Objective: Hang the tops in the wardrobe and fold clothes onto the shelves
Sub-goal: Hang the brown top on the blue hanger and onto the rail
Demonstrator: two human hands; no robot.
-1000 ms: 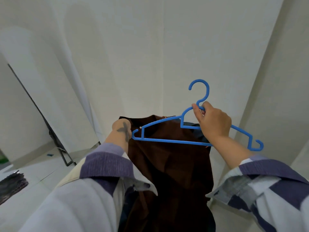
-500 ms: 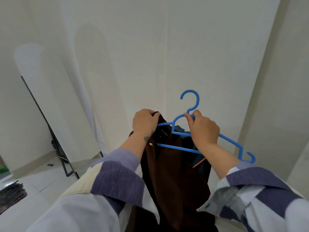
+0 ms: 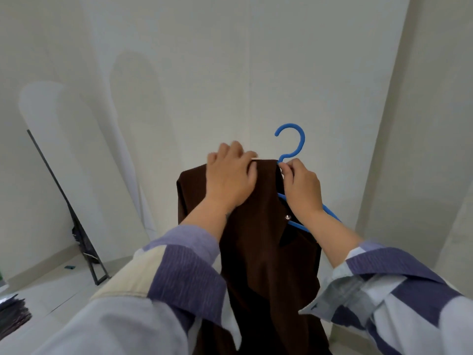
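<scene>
A dark brown top (image 3: 258,242) hangs in front of me, its left shoulder draped over a blue plastic hanger (image 3: 291,142). The hanger's hook sticks up above the cloth and its right arm juts out bare past my wrist. My left hand (image 3: 230,178) lies over the top's left shoulder, fingers curled over its upper edge. My right hand (image 3: 299,185) pinches the collar and the hanger's neck just below the hook. A small metal stud shows on the cloth beneath that hand.
Plain white walls meet in a corner straight ahead. A dark framed panel (image 3: 74,221) leans against the wall at the left, standing on the pale floor. A dark folded pile (image 3: 12,316) lies at the far lower left.
The brown top has been pulled up over the hanger's left arm, which showed bare before. My left hand rose from the collar onto the covered shoulder. The hanger and both hands moved higher.
</scene>
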